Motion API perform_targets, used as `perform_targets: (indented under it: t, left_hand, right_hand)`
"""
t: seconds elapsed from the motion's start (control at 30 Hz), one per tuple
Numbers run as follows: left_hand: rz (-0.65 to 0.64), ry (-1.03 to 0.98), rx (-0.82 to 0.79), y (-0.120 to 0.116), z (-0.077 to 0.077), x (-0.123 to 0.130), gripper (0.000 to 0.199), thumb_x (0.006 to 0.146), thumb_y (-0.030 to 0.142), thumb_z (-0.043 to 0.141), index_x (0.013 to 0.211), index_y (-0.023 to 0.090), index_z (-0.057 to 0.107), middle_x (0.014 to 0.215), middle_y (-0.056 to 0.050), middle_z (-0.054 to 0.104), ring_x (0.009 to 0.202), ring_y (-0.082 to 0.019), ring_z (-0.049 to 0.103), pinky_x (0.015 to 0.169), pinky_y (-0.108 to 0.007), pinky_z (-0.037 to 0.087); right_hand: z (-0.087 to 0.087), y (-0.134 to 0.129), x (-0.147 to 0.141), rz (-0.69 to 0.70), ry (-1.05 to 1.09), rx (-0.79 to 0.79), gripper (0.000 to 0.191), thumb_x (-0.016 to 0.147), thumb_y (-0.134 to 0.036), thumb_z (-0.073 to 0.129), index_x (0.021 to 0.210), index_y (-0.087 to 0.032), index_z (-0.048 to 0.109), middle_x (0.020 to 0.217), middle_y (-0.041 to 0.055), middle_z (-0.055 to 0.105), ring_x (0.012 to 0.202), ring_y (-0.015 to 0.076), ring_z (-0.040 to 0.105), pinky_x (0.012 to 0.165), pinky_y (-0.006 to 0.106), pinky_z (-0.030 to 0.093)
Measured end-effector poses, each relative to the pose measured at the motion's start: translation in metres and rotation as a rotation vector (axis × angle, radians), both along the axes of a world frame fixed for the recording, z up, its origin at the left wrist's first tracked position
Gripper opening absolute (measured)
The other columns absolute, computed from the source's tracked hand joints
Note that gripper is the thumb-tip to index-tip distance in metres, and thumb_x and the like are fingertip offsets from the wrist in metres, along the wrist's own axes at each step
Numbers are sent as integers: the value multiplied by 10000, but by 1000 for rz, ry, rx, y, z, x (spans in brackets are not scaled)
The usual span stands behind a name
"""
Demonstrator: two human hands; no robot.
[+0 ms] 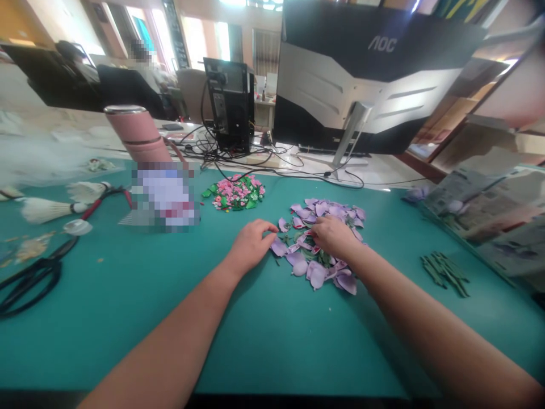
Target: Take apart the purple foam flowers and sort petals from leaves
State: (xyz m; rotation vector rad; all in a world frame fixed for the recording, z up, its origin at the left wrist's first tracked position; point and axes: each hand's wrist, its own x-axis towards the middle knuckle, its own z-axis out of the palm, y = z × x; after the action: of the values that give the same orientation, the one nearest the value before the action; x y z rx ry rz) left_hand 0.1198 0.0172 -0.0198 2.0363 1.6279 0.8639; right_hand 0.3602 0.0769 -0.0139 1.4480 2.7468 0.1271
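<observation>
A loose pile of purple petal-shaped pieces (317, 275) lies on the green mat, with green and red bits mixed in. At the pile's left edge is my left hand (254, 245), its thumb and forefinger slightly apart beside a petal piece; nothing shows between them. My right hand (336, 236) reaches into the middle of the pile with its fingers bent down and pressed together. Whatever its fingertips hold is hidden among the pieces. Behind my left hand sits a heap of small pink and green pieces (239, 192).
Green stem-like sticks (445, 272) lie at right by a clear-sided box (481, 210). On the left are shuttlecocks (49, 210), black-handled scissors (32, 284) and a pink flask (138, 133). Cables (238, 170), a monitor (366, 79) and a computer case (230, 105) stand behind; people sit beyond.
</observation>
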Motion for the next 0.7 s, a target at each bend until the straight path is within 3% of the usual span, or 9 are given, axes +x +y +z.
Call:
perform_targets:
  t: [0.1, 0.2, 0.27, 0.37, 0.47, 0.57, 0.7]
  left_hand:
    - [-1, 1, -6, -1, 2, 1, 205, 882, 241, 529, 976, 196, 706, 1075, -57, 683, 1052, -228, 608, 964, -360, 442]
    - [5, 18, -23, 0, 3, 0, 220, 880, 256, 526, 992, 188, 703, 1093, -66, 683, 1058, -235, 606, 964, -369, 440]
    - [-8, 29, -36, 1, 2, -1, 237, 879, 280, 522, 1002, 185, 701, 1099, -70, 681, 1056, -240, 605, 960, -373, 438]
    - [-42, 56, -66, 4, 1, -5, 269, 874, 340, 512, 1004, 194, 697, 1079, -68, 674, 1029, -241, 604, 936, -371, 441]
    - [-51, 99, -90, 5, 2, -9, 311, 853, 431, 513, 984, 203, 680, 1063, -73, 647, 976, -244, 601, 883, -367, 447]
    - [-24, 151, -111, 7, 5, -13, 337, 831, 507, 507, 910, 205, 636, 979, -71, 622, 891, -239, 589, 795, -354, 443]
    - [-73, 243, -224, 6, 11, -14, 341, 835, 530, 463, 822, 213, 591, 849, -47, 636, 789, -231, 581, 675, -325, 406]
  right_hand:
    - [5, 0, 0, 0, 64, 6, 128, 799, -136, 584, 831, -156, 706, 923, 119, 669, 898, 235, 594, 767, 310, 437]
    - [16, -2, 16, -98, 444, -66, 78, 812, -219, 581, 826, -176, 645, 843, 51, 658, 754, 168, 579, 677, 266, 440]
    - [23, -4, 41, -192, 741, -102, 94, 801, -282, 593, 797, -188, 603, 745, 6, 627, 661, 139, 545, 615, 249, 427]
    - [26, -10, 99, -364, 942, -12, 186, 747, -366, 647, 800, -191, 611, 716, -7, 626, 645, 140, 544, 611, 260, 429]
    - [22, -21, 169, -592, 941, 129, 232, 721, -382, 643, 859, -196, 655, 740, 10, 659, 662, 162, 574, 630, 288, 445]
    - [13, -39, 230, -830, 800, 296, 258, 727, -378, 609, 888, -198, 699, 786, 38, 700, 720, 197, 618, 692, 326, 465]
    - [-1, -61, 274, -1018, 543, 362, 289, 762, -366, 566, 926, -199, 736, 857, 71, 738, 818, 239, 659, 756, 354, 475]
